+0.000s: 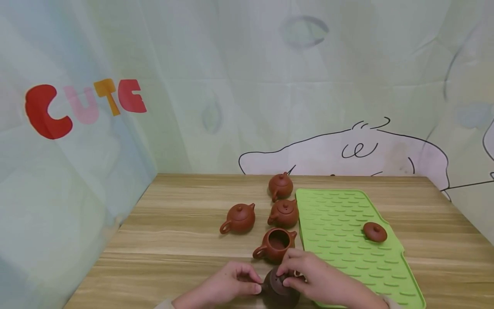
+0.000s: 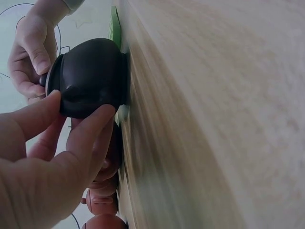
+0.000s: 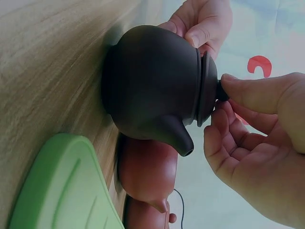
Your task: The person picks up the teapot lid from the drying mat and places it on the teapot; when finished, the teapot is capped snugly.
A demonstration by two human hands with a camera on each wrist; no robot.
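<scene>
A dark brown teapot [image 1: 284, 299] stands on the table at the near edge of the head view. My left hand [image 1: 225, 283] pinches it at its handle side; the fingers largely cover the handle. With thumb and fingers, my right hand [image 1: 326, 279] pinches the knob of the teapot's dark lid [image 3: 206, 90]. In the right wrist view that lid lies at the teapot's mouth, slightly tilted against the rim, and the spout [image 3: 176, 136] points away from the left hand. Just beyond stands a reddish-brown teapot without a lid [image 1: 275, 253], its mouth uncovered.
Behind are several lidded reddish-brown teapots: one [image 1: 284, 214] beside the mat, another [image 1: 281, 186] farther back, a third [image 1: 240, 219] to the left. A green ridged mat [image 1: 335, 253] covers the right side of the wooden table [image 1: 173, 223]. On it lies a reddish-brown lid [image 1: 375, 232].
</scene>
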